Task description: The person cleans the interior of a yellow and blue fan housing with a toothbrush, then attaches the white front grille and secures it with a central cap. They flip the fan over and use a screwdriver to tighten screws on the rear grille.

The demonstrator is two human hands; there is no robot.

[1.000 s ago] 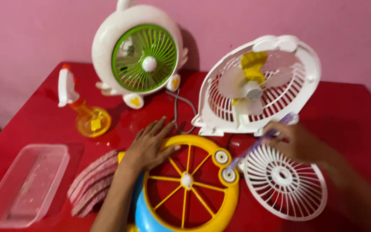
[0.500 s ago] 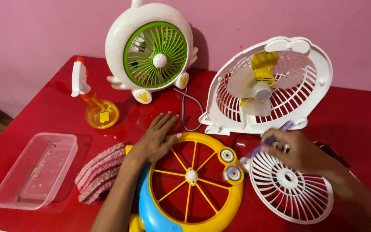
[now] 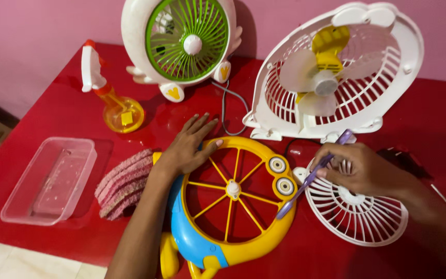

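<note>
A yellow and blue toy fan (image 3: 233, 199) lies flat on the red table (image 3: 52, 98), its spoked front facing up. My left hand (image 3: 188, 146) rests flat on its upper left rim, fingers spread. My right hand (image 3: 360, 168) grips a purple tool (image 3: 313, 173) like a pen. The tool's tip touches the fan's right rim, just below its two round eyes. Under my right hand lies a loose white fan grille (image 3: 360, 212).
A white fan with yellow blades (image 3: 336, 77) and a white fan with a green grille (image 3: 181, 41) stand at the back. An orange spray bottle (image 3: 112, 101), a clear plastic tub (image 3: 50, 181) and a stack of pink scouring pads (image 3: 122, 183) sit at left.
The view has tilted down and closer. My right hand has lowered the purple tool's tip onto the yellow rim. My left hand has stayed on the rim.
</note>
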